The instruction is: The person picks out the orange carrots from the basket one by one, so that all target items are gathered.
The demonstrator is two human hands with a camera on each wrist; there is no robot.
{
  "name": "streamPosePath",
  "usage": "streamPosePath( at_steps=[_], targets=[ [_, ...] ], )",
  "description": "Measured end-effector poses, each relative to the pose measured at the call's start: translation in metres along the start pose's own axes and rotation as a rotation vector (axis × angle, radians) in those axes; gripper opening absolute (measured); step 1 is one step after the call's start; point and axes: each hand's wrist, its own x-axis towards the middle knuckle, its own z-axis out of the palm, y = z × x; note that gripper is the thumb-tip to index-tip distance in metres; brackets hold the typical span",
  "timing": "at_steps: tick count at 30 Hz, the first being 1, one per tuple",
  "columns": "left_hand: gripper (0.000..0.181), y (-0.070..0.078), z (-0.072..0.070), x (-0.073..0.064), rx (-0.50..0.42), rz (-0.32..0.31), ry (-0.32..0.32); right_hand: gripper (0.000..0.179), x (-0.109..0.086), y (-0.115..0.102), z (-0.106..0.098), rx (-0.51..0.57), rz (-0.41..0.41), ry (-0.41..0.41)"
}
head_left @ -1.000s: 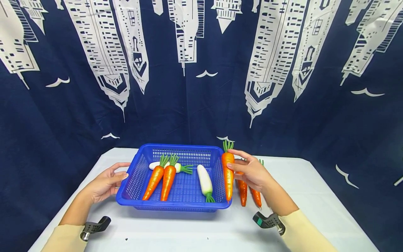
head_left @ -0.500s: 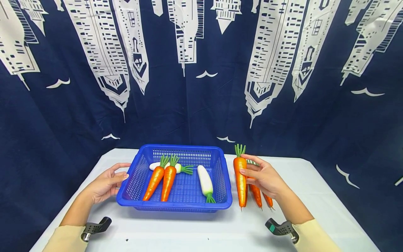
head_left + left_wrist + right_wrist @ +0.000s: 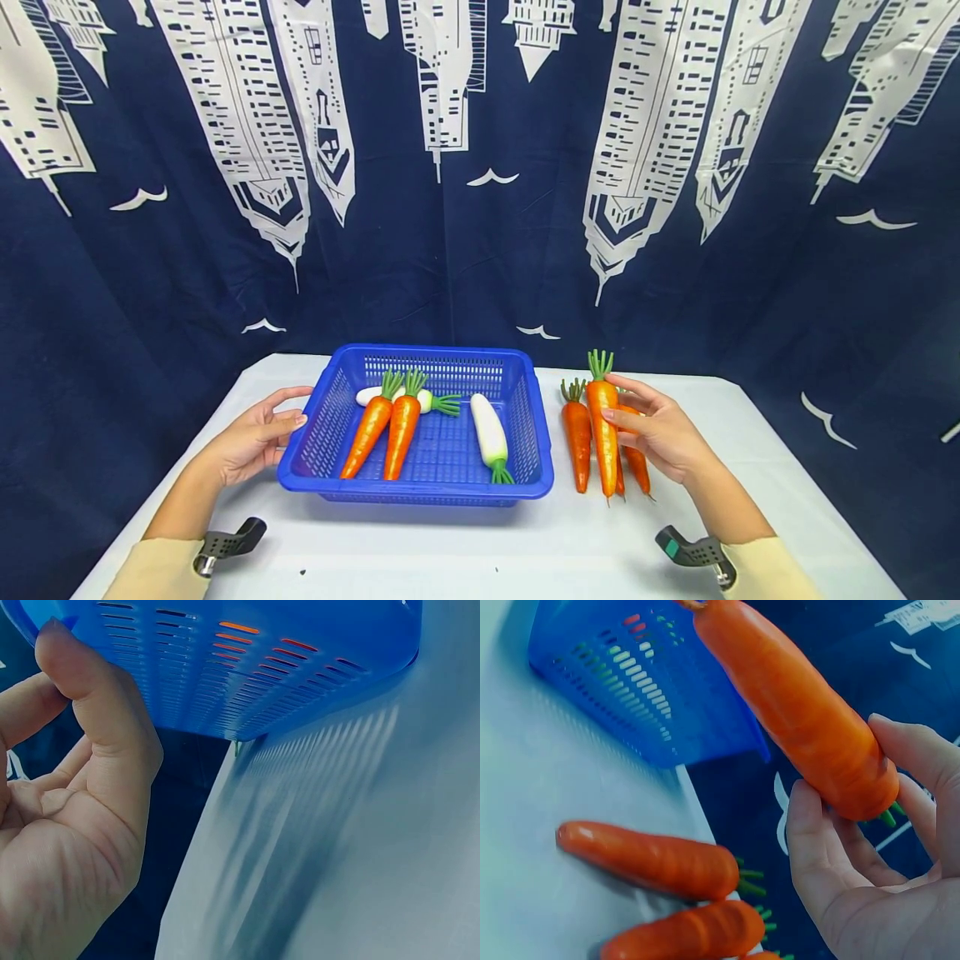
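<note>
My right hand (image 3: 660, 429) pinches an orange carrot (image 3: 602, 425) with a green top between thumb and fingers. This carrot hangs over several other carrots lying right of the blue basket, and partly hides them. One of those, a carrot (image 3: 656, 859) nearer the basket, shows whole in the right wrist view. At the basket's left side, my left hand (image 3: 258, 437) grips the rim, its thumb (image 3: 75, 664) against the plastic. Inside the blue basket (image 3: 420, 492) are two carrots (image 3: 402, 433) side by side, a white radish (image 3: 489, 429) and another white radish (image 3: 367, 395) partly behind the carrots.
The basket stands on a white-covered table (image 3: 420, 558). Behind it hangs a dark blue curtain (image 3: 450, 250) printed with white buildings and birds. Each forearm wears a black wrist mount, such as the right mount (image 3: 697, 552).
My right hand has moved right with its carrot, from the basket's right rim to above the carrots on the table. The left hand and basket have stayed in place.
</note>
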Motion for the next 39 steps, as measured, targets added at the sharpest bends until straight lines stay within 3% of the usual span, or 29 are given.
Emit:
streamPosePath(
  at_steps=[15,39],
  targets=[
    [0.051,0.0,0.0,0.0,-0.038,0.002,-0.043,0.063,0.003,0.02,-0.038,0.063,-0.041,0.026],
    [0.069,0.0,-0.002,0.001,-0.035,-0.011,-0.056,0.055,0.017,0.039,-0.099,0.065,0.007,0.028]
  ],
)
